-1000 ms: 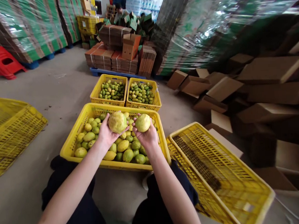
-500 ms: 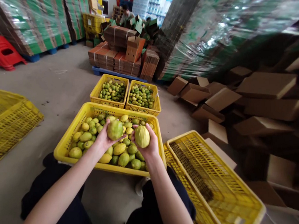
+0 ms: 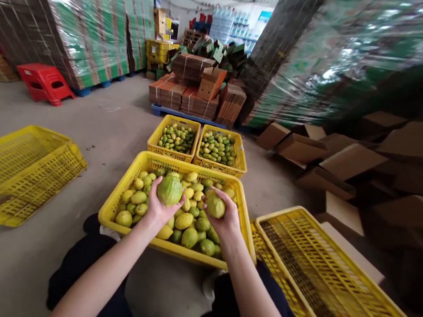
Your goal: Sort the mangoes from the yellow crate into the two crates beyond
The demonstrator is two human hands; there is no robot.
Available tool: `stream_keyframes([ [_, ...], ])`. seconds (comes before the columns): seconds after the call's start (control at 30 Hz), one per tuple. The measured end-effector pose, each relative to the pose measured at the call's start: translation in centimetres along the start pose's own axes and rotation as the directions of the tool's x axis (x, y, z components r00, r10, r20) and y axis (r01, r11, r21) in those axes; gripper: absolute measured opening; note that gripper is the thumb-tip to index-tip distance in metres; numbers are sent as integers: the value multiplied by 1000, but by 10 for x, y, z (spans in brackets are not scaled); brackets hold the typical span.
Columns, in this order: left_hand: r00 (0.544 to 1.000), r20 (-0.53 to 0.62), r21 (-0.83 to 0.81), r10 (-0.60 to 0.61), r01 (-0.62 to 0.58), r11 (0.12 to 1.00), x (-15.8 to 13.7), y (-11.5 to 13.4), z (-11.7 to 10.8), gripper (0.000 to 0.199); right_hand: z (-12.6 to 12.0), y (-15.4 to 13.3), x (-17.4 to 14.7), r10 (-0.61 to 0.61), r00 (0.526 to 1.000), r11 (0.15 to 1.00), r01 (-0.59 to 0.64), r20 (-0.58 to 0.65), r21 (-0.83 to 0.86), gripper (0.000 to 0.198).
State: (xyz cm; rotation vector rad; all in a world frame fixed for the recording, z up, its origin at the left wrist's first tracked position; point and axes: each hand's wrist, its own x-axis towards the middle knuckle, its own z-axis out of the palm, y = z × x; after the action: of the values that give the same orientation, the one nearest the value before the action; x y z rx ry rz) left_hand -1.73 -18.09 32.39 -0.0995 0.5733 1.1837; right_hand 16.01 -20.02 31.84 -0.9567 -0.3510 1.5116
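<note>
Above the large yellow crate [image 3: 248,218] filled with green and yellow lemons [image 3: 184,221], both my hands hold fruit. In my left hand [image 3: 159,210], palm turned up, rests a big green lemon [image 3: 169,190] with a ribbed skin, the fingers partly hidden behind it. My right hand [image 3: 230,215] grips a smaller yellow-green lemon [image 3: 215,204], its blunt tip facing me. The two lemons are apart from each other, side by side over the crate's middle.
Two yellow crates of smaller green fruit [image 3: 176,138] stand just beyond. An empty-looking yellow crate [image 3: 322,266] lies at my right, another [image 3: 36,164] at left. Cardboard boxes [image 3: 353,162] pile up on the right. A red stool [image 3: 45,83] and a person [image 3: 204,36] are farther back.
My view has swung left, so the scene sits farther right. The lemon in my right hand has turned, showing its greener, tipped end. Both hands keep their fruit.
</note>
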Motion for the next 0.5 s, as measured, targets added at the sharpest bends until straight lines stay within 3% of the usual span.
stream_keyframes([
  [0.27,976,-124,87,-179,191,978,-8,-2,-3,42,10,35,0,246,967,963,-236,-65,129,11],
  [0.4,971,-230,188,-69,114,975,-5,-2,-5,40,16,32,-2,281,954,954,-265,-105,141,14],
  [0.5,969,-247,252,16,48,966,-2,-3,-4,33,24,23,-8,324,938,939,-304,-125,160,17],
])
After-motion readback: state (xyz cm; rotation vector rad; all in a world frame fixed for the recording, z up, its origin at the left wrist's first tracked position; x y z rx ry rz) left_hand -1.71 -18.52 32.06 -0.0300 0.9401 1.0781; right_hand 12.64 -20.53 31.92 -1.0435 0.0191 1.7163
